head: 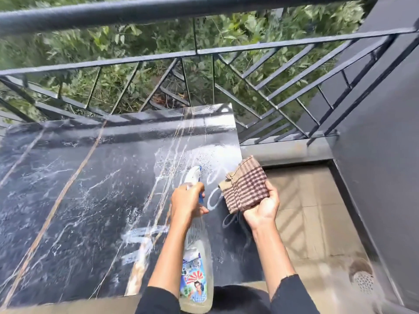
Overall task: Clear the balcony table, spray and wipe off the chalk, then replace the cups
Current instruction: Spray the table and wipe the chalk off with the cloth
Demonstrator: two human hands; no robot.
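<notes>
Fingers (199,210) of the left hand (187,203) were curled tight round the spray bottle (196,277) neck, one on the trigger.

Right hand (263,211) pinched a folded checked cloth (246,185) between thumb and fingers, just above the table (68,200) near its right edge. Wet foam (217,155) sat near the far right corner; chalk loops (213,200) lay under the nozzle, chalk bars (138,236) nearer. No cups were in view. Likely risks: spray drifting past the edge onto the floor tiles (306,211), runoff smearing chalk, or the near bars being missed.
</notes>
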